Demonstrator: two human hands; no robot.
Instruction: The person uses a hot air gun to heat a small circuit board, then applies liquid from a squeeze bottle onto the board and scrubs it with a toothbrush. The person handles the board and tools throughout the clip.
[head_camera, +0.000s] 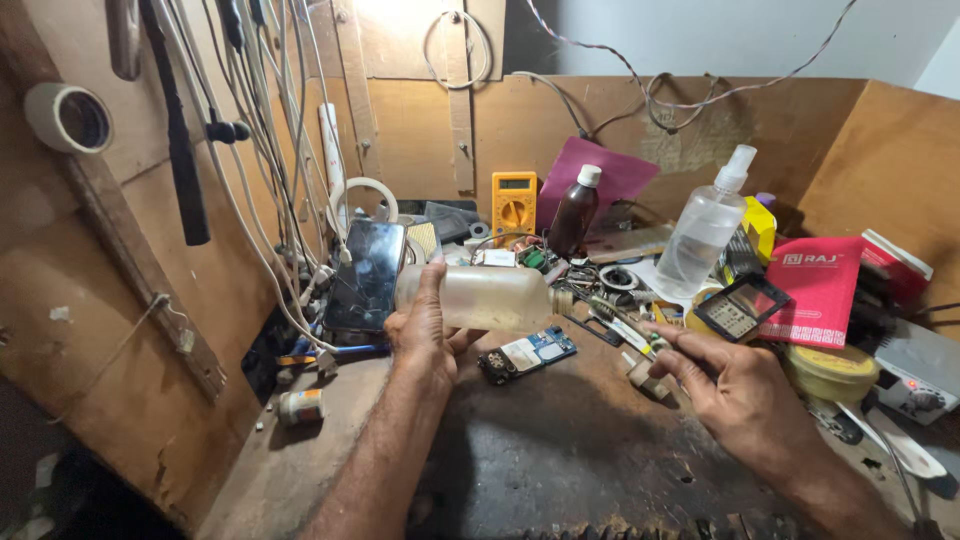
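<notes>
My left hand (425, 335) grips a cloudy plastic bottle (490, 297), held on its side with the neck pointing right. My right hand (735, 385) holds a small brush (615, 322) by its handle, the tip close to the bottle's mouth. Just below the bottle, a phone circuit board (527, 355) lies on the dark worn bench top (560, 450).
A smartphone (366, 275) leans at the left among hanging cables. Behind stand a yellow multimeter (514, 203), a brown bottle (574, 212) and a clear spray bottle (706, 228). A red booklet (820, 290), a small screen part (741, 306) and a round tin (830, 370) crowd the right.
</notes>
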